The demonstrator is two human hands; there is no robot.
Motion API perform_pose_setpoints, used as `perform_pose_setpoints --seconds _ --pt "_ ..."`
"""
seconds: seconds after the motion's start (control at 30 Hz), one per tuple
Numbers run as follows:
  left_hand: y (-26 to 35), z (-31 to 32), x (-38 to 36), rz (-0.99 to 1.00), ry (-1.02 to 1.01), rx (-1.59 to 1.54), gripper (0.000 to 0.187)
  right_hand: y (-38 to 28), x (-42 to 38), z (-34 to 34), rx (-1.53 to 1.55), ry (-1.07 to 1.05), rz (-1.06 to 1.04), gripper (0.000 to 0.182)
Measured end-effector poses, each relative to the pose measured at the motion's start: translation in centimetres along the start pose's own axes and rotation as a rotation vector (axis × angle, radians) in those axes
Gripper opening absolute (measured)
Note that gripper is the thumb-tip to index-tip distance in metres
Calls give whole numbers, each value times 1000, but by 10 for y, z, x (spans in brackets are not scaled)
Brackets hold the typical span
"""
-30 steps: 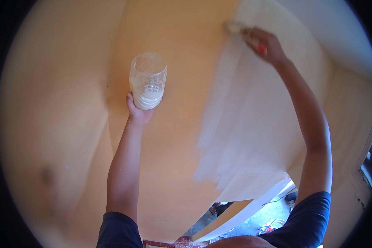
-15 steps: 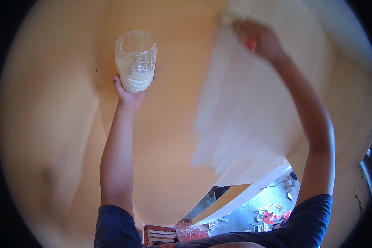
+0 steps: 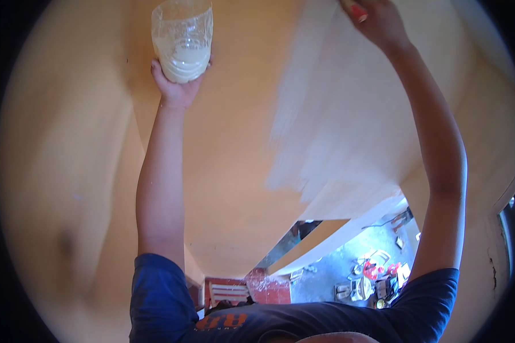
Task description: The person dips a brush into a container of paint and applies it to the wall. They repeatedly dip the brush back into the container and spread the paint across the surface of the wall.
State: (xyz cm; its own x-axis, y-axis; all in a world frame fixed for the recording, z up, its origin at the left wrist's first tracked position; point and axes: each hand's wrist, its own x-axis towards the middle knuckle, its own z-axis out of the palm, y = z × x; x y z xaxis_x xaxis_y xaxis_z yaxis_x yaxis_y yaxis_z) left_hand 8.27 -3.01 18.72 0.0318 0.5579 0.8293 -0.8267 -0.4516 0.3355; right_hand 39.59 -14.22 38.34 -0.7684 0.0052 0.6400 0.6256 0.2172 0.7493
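Note:
My left hand (image 3: 180,90) is raised, wrapped round the base of a clear plastic bottle with its top cut off (image 3: 183,40). Milky white paint (image 3: 190,56) fills the bottle's lower part. High at the upper edge of the view, my right hand (image 3: 383,26) grips a paintbrush (image 3: 358,12). Only the red end of its handle shows; the bristles are out of view. Before me, the orange-tan wall (image 3: 229,148) bears a pale whitish coat (image 3: 337,114) with streaky lower-left edges, below and around my right hand.
Far below, a blue-grey floor (image 3: 320,286) holds several cluttered items, among them red things (image 3: 373,270). Red tiles (image 3: 272,290) and a white slatted piece (image 3: 229,292) lie at the bottom. A ledge with an opening (image 3: 309,246) crosses the lower wall. The right wall has a crack (image 3: 493,271).
The view has tilted downward, so both hands, the bottle and the wall sit higher in it. The brush's bristles have left the view. Each hand keeps its hold.

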Motion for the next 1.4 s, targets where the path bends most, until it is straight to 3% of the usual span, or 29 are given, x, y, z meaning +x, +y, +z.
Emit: perform_pose_setpoints --seconds 0.07,0.17,0.23,0.3,0.37,0.43,0.5,0.57,0.7,0.77,0.83,0.87,0.93,0.97,1.03,1.1,1.27,1.37,1.4 --pt "4 2 -1 -15 -10 1 101 -35 -28 19 62 -70 -91 30" --pt "1 0 0 -9 6 22 101 -143 -107 29 256 -224 -175 36" --pt "1 -14 2 -25 -157 -97 92 -207 -143 21 487 -327 13 30" --pt "2 -5 -2 -22 -72 -46 92 -255 -162 13 756 -227 536 27" --pt "5 -2 -2 -15 2 11 93 -283 -186 18 715 -101 655 19" --pt "5 -3 -1 -27 -10 3 93 -309 -188 9 1342 244 1918 16" --pt "6 2 -3 -40 -26 21 97 -318 -208 3 1474 464 2211 17" --pt "5 -1 -2 -53 -35 27 101 -322 -209 4 1482 535 2200 14" --pt "0 -11 2 -61 -99 -97 96 -277 -145 -7 1241 617 1762 24" --pt "3 -5 2 -60 -95 -84 96 -247 -115 4 976 531 1493 27" --pt "2 4 0 -15 -25 -15 103 -220 -95 28 643 620 1133 28" --pt "1 3 1 -25 -23 -16 103 -212 -85 36 639 616 1143 28" --pt "0 -3 5 23 -88 -48 102 -207 -71 46 455 571 965 16" --pt "-3 -6 5 23 -85 -51 102 -219 -79 49 455 567 965 16" --pt "-2 -11 7 -25 -158 -131 102 -268 -106 62 1111 618 1260 15" --pt "-1 -3 7 3 -114 -91 103 -310 -145 59 540 281 1146 14" --pt "0 -11 7 -31 -104 -87 103 -378 -187 32 667 165 1498 13" --pt "-2 -7 5 -64 -160 -141 103 -350 -173 50 509 84 1475 15" --pt "-1 6 3 11 -90 -52 103 -337 -163 57 563 75 1586 17"
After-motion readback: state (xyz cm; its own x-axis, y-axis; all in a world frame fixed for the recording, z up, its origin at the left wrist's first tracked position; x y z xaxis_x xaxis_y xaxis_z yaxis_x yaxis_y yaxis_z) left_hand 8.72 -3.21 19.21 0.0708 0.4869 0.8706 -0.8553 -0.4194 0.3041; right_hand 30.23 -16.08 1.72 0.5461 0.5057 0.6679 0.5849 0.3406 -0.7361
